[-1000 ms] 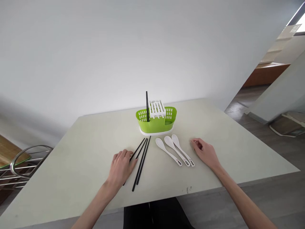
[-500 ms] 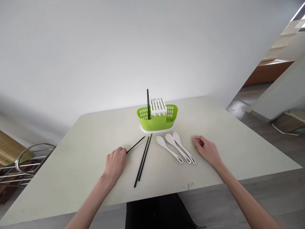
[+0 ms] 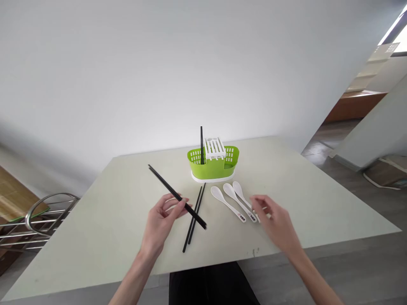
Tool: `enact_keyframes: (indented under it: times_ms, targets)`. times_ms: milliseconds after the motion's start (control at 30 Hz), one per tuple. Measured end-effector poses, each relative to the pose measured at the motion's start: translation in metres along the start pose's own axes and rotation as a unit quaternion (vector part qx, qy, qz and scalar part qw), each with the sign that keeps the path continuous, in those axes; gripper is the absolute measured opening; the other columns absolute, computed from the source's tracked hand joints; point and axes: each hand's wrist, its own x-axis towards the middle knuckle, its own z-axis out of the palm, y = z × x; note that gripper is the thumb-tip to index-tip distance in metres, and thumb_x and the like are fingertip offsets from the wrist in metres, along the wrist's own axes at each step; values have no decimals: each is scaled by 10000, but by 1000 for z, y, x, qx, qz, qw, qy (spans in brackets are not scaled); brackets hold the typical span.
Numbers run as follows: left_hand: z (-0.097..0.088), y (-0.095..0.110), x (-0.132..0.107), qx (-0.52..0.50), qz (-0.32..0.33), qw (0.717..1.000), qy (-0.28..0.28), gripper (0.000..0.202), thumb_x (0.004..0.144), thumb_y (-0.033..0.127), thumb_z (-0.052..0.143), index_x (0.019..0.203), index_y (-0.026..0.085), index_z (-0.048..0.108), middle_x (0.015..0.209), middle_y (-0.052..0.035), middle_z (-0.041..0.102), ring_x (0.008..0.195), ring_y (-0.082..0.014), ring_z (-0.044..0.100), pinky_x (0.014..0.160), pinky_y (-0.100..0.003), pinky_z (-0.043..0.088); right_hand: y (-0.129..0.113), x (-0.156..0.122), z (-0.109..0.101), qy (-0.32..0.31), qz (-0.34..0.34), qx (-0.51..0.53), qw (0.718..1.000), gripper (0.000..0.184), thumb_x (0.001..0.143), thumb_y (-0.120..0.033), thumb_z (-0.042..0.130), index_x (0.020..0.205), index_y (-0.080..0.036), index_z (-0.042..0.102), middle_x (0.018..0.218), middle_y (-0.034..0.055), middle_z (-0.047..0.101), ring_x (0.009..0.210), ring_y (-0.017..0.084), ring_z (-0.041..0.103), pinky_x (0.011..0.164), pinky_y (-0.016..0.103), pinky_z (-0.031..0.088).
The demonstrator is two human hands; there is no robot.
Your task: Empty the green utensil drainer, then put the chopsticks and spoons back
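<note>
My left hand is closed on a pair of black chopsticks, raised above the table and slanting from upper left to lower right. Beneath their lower end, two more black chopsticks lie on the table. Three white spoons lie side by side, bowls toward the basket. Beside the rightmost spoon hovers my right hand, its fingers loosely bent and apart, seemingly with nothing in them; it partly hides that spoon's handle. Behind stands a green basket with a white slotted rack and upright black chopsticks in its left part.
The pale table runs back to a white wall. A metal-framed stool or rack stands beyond the left edge. At right are a wall corner and another piece of furniture on the floor.
My left hand has lifted its chopsticks off the table, turned palm up and moved right. My right hand has shifted slightly left and down, closer to the spoons. The view has tilted a little.
</note>
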Motion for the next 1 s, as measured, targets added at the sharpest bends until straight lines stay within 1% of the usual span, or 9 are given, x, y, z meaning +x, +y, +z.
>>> enact_keyframes:
  times_ms: [67, 133, 200, 267, 333, 433, 700, 867, 1000]
  targets:
    - [12, 1, -5, -72, -36, 995, -52, 463, 768, 587, 834, 1075, 271, 693, 1078, -62, 807, 1058, -301, 781, 1017, -477, 618, -29, -31, 15, -99, -11, 51, 994, 461, 967, -651, 555, 1212, -285, 688, 1070, 100, 751, 892, 259, 699, 649, 321, 528]
    - [21, -1, -10, -119, -52, 989, -73, 438, 755, 541, 865, 1051, 266, 695, 1020, -46, 805, 1056, -293, 782, 1042, -473, 607, -50, -54, 33, -184, -7, 111, 977, 487, 980, -655, 553, 1265, -277, 663, 1141, 100, 732, 927, 238, 700, 737, 331, 557]
    - [26, -4, -16, -147, -58, 984, -78, 423, 749, 504, 883, 1037, 261, 692, 985, -33, 799, 1063, -284, 781, 1063, -462, 597, -63, -67, 48, -249, 10, 174, 953, 509, 1016, -668, 484, 1246, -247, 656, 1090, 92, 725, 849, 199, 690, 732, 320, 554]
    - [28, -7, -22, -156, -64, 983, -77, 433, 742, 497, 890, 1038, 255, 687, 993, -36, 801, 1072, -283, 780, 1068, -457, 595, -67, -72, 59, -285, 33, 231, 930, 552, 1013, -701, 464, 1213, -224, 655, 938, 56, 696, 700, 150, 637, 596, 272, 504]
    - [26, -10, -30, -158, -69, 982, -75, 450, 731, 510, 893, 1033, 251, 684, 1013, -47, 805, 1086, -291, 777, 1060, -460, 600, -66, -75, 66, -298, 63, 274, 912, 588, 975, -739, 512, 1191, -215, 664, 786, -2, 603, 562, 103, 528, 456, 227, 390]
    - [19, -13, -42, -157, -72, 982, -75, 450, 719, 521, 902, 1008, 245, 696, 1023, -61, 812, 1104, -300, 771, 1053, -460, 605, -62, -81, 67, -308, 94, 312, 894, 578, 941, -741, 580, 1150, -215, 696, 703, -49, 487, 477, 59, 388, 398, 202, 290]
    - [1, -9, -78, -149, -52, 986, -53, 412, 714, 519, 915, 933, 216, 741, 1023, -81, 825, 1117, -300, 763, 1054, -446, 606, -72, -111, 53, -333, 93, 356, 868, 518, 912, -689, 678, 960, -180, 765, 809, 22, 607, 567, 68, 455, 471, 211, 368]
    - [3, -2, -95, -155, -39, 986, -48, 458, 728, 515, 914, 979, 178, 732, 1002, -84, 823, 1079, -283, 767, 1040, -422, 610, -75, -121, 43, -334, 95, 366, 864, 513, 899, -679, 702, 914, -170, 762, 885, 53, 651, 618, 88, 510, 524, 231, 416]
    - [5, 1, -99, -150, -32, 987, -46, 441, 737, 513, 910, 965, 173, 746, 946, -70, 812, 1014, -257, 772, 1026, -403, 618, -71, -119, 39, -333, 75, 360, 868, 519, 915, -677, 684, 843, -164, 725, 808, 37, 625, 584, 86, 499, 540, 245, 421]
